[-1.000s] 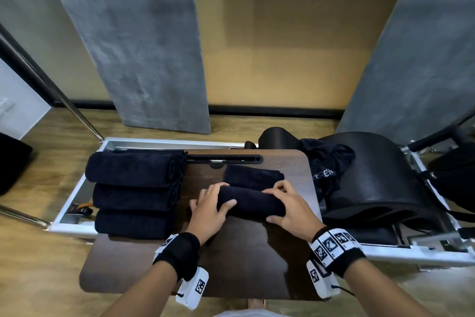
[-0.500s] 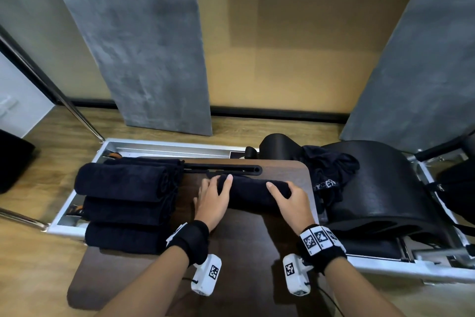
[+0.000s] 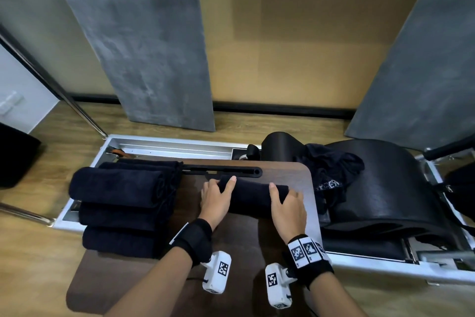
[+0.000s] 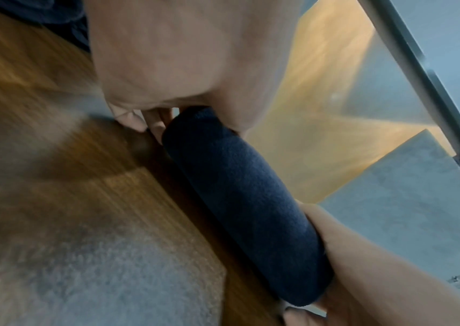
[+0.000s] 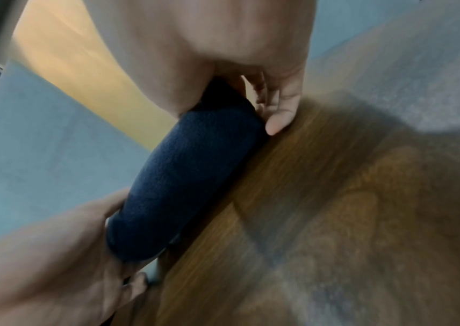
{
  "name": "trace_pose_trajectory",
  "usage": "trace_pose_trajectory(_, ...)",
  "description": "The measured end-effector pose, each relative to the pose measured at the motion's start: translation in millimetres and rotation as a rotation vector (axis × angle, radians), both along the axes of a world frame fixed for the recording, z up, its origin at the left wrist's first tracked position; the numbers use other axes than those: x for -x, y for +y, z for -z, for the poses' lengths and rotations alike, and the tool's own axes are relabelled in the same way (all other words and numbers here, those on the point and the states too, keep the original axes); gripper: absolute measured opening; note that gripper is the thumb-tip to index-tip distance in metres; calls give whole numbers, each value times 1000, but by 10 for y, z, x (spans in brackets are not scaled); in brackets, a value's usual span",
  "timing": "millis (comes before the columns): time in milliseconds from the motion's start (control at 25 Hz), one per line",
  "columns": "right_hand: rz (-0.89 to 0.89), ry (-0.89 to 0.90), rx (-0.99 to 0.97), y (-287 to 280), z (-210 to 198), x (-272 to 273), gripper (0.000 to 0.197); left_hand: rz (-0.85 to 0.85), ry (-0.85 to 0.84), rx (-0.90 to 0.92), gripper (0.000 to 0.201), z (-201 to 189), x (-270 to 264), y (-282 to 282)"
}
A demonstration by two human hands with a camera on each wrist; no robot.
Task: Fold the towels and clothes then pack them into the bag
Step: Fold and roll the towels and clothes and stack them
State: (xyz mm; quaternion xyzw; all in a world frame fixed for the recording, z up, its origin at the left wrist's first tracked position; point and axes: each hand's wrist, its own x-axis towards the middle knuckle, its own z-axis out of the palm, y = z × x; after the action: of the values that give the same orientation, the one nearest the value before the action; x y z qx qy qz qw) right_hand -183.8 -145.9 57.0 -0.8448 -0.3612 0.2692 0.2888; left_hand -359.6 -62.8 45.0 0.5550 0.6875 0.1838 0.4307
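Observation:
A dark navy towel (image 3: 253, 194) lies rolled into a tight cylinder across the far part of the brown table (image 3: 239, 247). My left hand (image 3: 217, 197) grips its left end, thumb over the top and fingers curled round the end. At the right end my right hand (image 3: 288, 207) holds it the same way. The left wrist view shows the roll (image 4: 245, 198) resting on the wood between both hands, and so does the right wrist view (image 5: 189, 180). A crumpled black garment (image 3: 331, 170) lies to the right, off the table.
Three rolled dark towels (image 3: 118, 185) are stacked at the table's left edge. A black padded barrel (image 3: 390, 188) on a metal frame (image 3: 164, 144) stands to the right under the garment. A black slotted handle (image 3: 223, 170) lies just beyond the roll. Dark objects sit at both side edges.
The towel has been rolled away from me until no flat part is left. Both hands moved forward with it toward the table's far edge.

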Motion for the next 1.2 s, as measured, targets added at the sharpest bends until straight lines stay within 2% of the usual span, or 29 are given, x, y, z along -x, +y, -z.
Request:
trace_pose_trajectory(120, 63, 149, -68, -53, 3, 42, 56, -61, -122, 11, 59, -10, 21, -119)
trace_pose_trajectory(280, 231, 581, -224, -193, -21, 105, 36, -107, -290, 85, 51, -87, 142, -305)
trace_pose_trajectory(320, 271, 642, -263, -241, -12, 121, 34, -127, -328, 94, 50, -109, 168, -358)
trace_pose_trajectory(400, 323, 661, -327, -378, -7, 217, 29, -142, -359, 51, 43, -159, 244, -513)
trace_pose_trajectory(520, 388, 649, -434, -632, -24, 470, 14, -87, -352, -146, 31, -222, 368, -800)
trace_pose_trajectory(600, 415, 654, -487, -803, -72, 705, 8, -41, -375, -240, 33, -278, 516, -985)
trace_pose_trajectory(800, 413, 682, -514, -1070, -138, 1358, 11, -52, -385, -367, 35, -433, 1192, -1330)
trace_pose_trajectory(960, 359, 706, -480, -1171, -108, 2082, 16, -117, -161, -566, 29, -417, 1971, -1629)
trace_pose_trajectory(1080, 298, 728, -403, -1168, -35, 2597, 23, -221, -155, -534, 37, -291, 2546, -1684)
trace_pose_trajectory(1200, 217, 807, -313, -1131, 5, 3038, 26, -289, -149, -363, 40, -105, 3083, -1589)
